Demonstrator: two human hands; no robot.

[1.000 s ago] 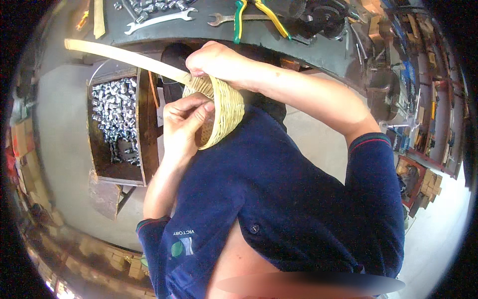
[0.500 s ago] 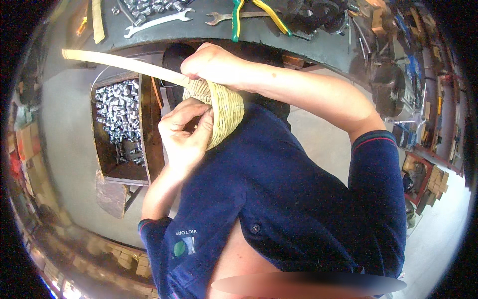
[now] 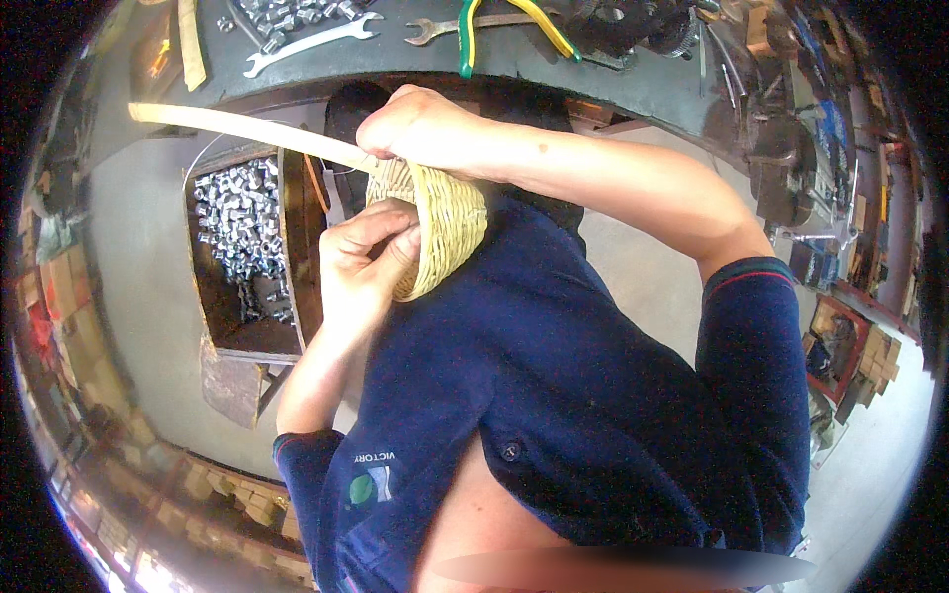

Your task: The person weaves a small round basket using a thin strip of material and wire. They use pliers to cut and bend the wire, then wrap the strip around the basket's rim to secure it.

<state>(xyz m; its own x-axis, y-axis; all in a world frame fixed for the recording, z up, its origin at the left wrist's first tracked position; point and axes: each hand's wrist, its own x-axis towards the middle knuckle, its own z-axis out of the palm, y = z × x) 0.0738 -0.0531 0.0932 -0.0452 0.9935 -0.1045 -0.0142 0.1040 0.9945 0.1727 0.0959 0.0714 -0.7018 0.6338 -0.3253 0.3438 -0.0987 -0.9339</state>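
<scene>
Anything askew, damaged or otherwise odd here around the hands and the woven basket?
Nothing looks damaged or spilled. One long flat strip juts loose from the small woven basket, unwoven, under the right hand; the left hand pinches the rim. Wrenches and pliers lie scattered on the bench.

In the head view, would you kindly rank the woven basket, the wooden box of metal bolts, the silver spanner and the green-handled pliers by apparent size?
1. Wooden box of metal bolts
2. Woven basket, though it sits nearer the camera, so this is unsure
3. Silver spanner and green-handled pliers: they look alike, and the pliers are cut off by the frame.
</scene>
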